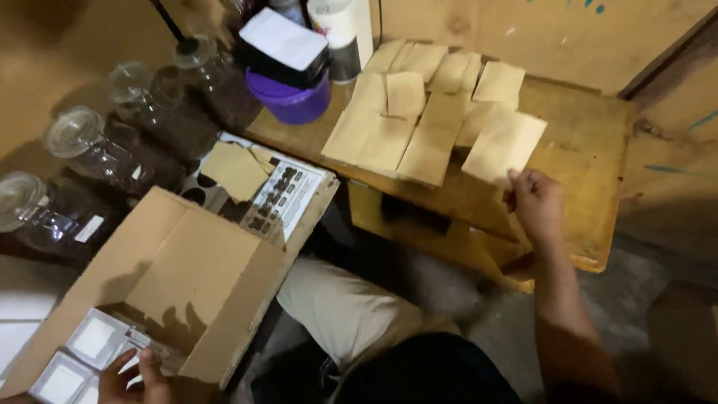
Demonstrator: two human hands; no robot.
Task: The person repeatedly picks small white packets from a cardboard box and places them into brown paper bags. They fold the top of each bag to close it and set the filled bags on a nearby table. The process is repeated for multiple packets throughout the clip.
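My right hand (535,200) pinches the near corner of a tan paper bag (505,144) that lies on the low wooden table (591,172), at the right end of several similar flat paper bags (407,120) spread across it. My left hand (134,378) reaches into an open cardboard box (198,277) at the lower left, its fingers on small white square packets (93,340) stacked inside. Whether it grips one is not clear.
Three glass jars (90,150) of dark contents stand along the left. A purple bowl (292,101) with a black and white box on it sits at the table's back left. A printed sheet (280,198) and loose tan bags lie beside the box. My knee (336,307) is below the table.
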